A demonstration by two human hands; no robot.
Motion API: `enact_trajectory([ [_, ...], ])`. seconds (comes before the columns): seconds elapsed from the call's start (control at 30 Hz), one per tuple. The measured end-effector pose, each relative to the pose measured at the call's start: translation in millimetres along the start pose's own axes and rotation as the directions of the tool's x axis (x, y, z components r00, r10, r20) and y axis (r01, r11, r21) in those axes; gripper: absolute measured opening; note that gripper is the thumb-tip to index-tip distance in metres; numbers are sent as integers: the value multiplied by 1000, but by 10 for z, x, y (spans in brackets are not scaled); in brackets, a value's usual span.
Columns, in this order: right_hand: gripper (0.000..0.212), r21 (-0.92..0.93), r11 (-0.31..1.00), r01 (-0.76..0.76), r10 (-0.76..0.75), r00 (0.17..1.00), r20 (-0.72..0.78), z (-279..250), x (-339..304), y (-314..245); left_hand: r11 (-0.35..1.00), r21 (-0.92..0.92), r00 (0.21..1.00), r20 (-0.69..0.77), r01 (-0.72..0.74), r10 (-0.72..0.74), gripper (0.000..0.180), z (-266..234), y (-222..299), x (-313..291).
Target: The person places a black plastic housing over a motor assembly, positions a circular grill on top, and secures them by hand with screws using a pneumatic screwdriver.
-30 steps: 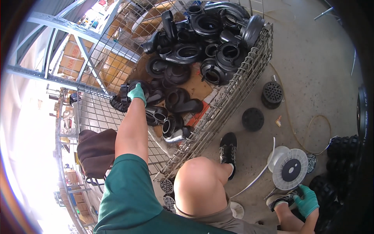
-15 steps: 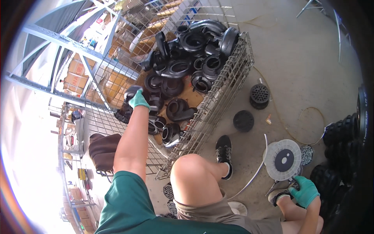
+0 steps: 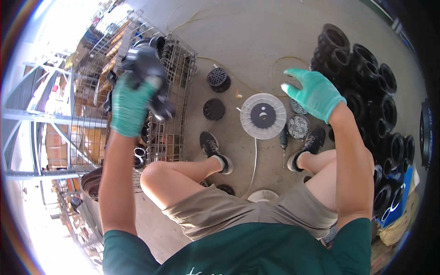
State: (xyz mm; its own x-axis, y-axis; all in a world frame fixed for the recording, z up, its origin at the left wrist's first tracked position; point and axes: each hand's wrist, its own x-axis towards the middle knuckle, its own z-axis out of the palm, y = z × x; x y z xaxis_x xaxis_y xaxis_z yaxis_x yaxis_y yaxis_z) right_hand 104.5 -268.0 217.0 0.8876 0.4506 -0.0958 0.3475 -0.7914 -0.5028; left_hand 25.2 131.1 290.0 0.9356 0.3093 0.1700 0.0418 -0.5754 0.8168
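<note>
My left hand (image 3: 130,103), in a green glove, grips a black plastic pipe fitting (image 3: 149,62) and holds it up over the wire basket (image 3: 181,78) at the left. Motion blurs the fitting, and my fingers are partly hidden behind it. More black fittings (image 3: 141,153) show in the basket below. My right hand (image 3: 316,94), gloved the same way, is raised with nothing in it, thumb and fingers apart. It is nearest to a white plastic reel (image 3: 250,107) with a dark centre, on the floor between my feet, and to tubs of small metal parts (image 3: 299,127).
A power drill (image 3: 283,137) lies beside the reel. Near the basket are a perforated black cylinder (image 3: 218,79) and a black disc (image 3: 214,110). Stacked black fittings (image 3: 366,91) fill the right side. A thin hose (image 3: 245,85) runs over the floor; metal shelving (image 3: 41,117) stands left.
My view has swung right. My left hand has lifted the black fitting out of the basket toward me. My right hand has risen from beside my foot and opened.
</note>
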Motion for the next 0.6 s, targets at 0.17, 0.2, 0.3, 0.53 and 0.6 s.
enact_trajectory([
  [0.17, 56, 93, 995, -47, 42, 998, 50, -184, -236, 208, 983, 11, 887, 429, 183, -170, 68, 1770, -200, -764],
  [0.2, 56, 145, 989, -35, 26, 998, 65, -146, -238, 249, 979, -21, 869, 465, 203, -170, 66, 2055, -346, -900],
  [0.3, 56, 91, 996, -15, 11, 999, 52, -150, -247, 328, 961, 273, 871, 464, 31, -160, 82, 2596, -658, -1066],
  [0.53, 52, 131, 989, -72, 56, 991, 124, -287, -343, 403, 761, 638, 826, 365, 113, -429, 86, 3263, -530, -896],
  [0.6, 52, 141, 989, -39, 33, 998, 45, -238, -331, 431, 743, 662, 834, 353, 98, -424, 82, 3430, -772, -844],
])
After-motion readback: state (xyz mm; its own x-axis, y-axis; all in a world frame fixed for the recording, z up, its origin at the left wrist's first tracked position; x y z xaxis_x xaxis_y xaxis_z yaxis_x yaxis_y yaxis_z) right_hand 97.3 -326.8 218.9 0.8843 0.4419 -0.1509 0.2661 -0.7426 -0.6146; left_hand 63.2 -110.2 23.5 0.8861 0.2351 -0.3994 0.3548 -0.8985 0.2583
